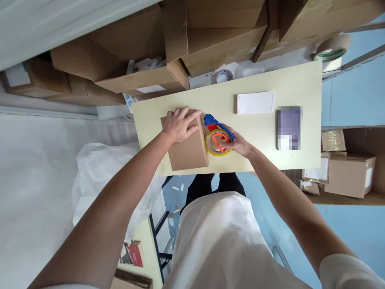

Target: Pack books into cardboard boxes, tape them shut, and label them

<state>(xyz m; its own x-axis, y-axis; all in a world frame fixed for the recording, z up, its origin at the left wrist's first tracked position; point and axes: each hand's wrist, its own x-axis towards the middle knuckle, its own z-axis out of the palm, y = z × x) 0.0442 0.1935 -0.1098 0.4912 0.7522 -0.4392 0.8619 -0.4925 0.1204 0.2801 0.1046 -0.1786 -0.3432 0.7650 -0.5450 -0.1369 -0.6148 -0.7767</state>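
Note:
A brown cardboard box (189, 151) lies on the pale yellow table (255, 156), near its front left. Flat on the box's top, with fingers stretched out, rests my left hand (181, 125). My right hand (238, 143) grips a tape dispenser (212, 120) with a blue and red body and an orange hub. A roll of clear yellowish tape (209, 149) is mounted on it. The dispenser is close beside the box's right side; I cannot tell whether they touch. Part of my right hand's fingers is hidden behind the dispenser.
Right of the dispenser lie a white pad of labels (255, 102) and a blurred purple item (288, 128). Open cardboard boxes (141, 82) line the back, with a tape roll (224, 76) nearby. A plastic bag (99, 168) hangs at left. Packed cartons (349, 176) stand at right.

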